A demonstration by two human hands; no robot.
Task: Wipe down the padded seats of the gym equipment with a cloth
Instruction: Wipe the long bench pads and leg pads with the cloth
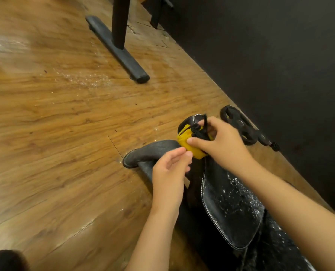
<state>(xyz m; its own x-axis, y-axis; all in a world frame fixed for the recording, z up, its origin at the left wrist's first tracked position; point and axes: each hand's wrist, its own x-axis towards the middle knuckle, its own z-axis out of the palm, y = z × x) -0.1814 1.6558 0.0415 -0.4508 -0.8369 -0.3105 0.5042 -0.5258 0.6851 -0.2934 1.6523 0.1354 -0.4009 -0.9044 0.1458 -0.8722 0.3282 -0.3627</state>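
Head view: right hand (pixel 219 141) grips a folded yellow cloth (pixel 190 148) (a black cord (pixel 199 130) bunched against it) above the far end of the padded seat (pixel 231 208), left hand (pixel 170 173) loosely curled at the cloth's edge, pinch unconfirmed; judged cloth-preparation step, next requiring the cloth pressed flat onto the white-speckled seat.

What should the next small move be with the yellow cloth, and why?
Probably lower the yellow cloth onto the padded seat and start wiping. The right hand grips the cloth bunched above the seat's front end, the left hand is at its corner, and the seat is speckled with white spots.
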